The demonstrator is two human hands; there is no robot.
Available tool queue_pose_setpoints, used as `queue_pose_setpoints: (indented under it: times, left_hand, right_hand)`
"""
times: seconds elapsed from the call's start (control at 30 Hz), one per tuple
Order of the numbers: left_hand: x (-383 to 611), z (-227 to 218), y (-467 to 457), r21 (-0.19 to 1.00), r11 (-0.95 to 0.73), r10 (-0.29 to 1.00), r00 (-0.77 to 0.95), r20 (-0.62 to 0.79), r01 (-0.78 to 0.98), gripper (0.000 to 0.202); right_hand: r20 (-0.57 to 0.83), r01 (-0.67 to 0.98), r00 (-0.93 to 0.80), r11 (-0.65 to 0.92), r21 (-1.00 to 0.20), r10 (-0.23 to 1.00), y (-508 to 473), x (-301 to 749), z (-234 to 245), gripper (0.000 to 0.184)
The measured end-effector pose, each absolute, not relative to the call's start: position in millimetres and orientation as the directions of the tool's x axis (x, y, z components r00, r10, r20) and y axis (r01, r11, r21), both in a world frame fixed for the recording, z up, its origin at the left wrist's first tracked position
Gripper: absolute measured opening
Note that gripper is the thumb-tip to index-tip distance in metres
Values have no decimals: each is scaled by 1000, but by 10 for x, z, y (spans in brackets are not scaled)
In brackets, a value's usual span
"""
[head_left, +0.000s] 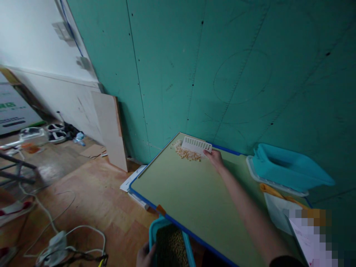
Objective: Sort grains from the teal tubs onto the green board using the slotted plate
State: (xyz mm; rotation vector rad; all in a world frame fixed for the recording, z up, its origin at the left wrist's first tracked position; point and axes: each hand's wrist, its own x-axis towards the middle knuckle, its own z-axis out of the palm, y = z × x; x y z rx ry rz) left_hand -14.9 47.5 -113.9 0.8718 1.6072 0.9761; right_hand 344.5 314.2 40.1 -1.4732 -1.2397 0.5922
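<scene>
My right hand is closed on one end of a white slotted plastic strip, which stands at the far corner of the green tabletop. Against the strip's near side lies a scattered pile of pale and yellow grains. Below the table's front edge, my left hand grips the left rim of a turquoise bin. Inside the bin are tan beans and a dark green mass that I cannot make out clearly.
Stacked turquoise bins stand on a white lid at the table's right, near a yellow-edged cloth. A green wall rises behind the table. White cables and a power strip lie on the floor at left, by a leaning board.
</scene>
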Motion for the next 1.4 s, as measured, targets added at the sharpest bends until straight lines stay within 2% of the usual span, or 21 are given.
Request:
queue_pose_setpoints:
  times: [0.13,0.27,0.43,0.9,1.13,1.27,1.4]
  left_hand:
    - [-148,-1133,425,943,334,921,-213,-327,-6,75]
    - [-179,-1049,404,927,374,918,-145,-369,7,69]
    - [-201,-957,375,924,382,915,-151,-373,29,64]
    - [-151,-1034,1,948,317,945,-84,-318,-20,74]
    - [-131,-1160,-345,959,284,958,35,-284,15,68]
    - [-151,-1147,-368,968,245,969,13,-246,61,70]
    - [-183,-1126,-382,969,244,970,4,-244,31,69]
  right_hand:
    - [260,396,336,114,-911,905,3043,3392,394,45]
    - [269,420,349,106,-901,898,2956,3351,379,42]
    - [279,430,341,114,-895,898,2803,3275,366,38]
    - [271,444,330,105,-890,904,2312,3051,401,36]
    - [293,455,336,118,-882,895,2128,2978,406,35]
    - [308,457,345,128,-880,886,2049,2949,415,36]
    - [324,449,347,147,-881,880,1967,2909,426,36]
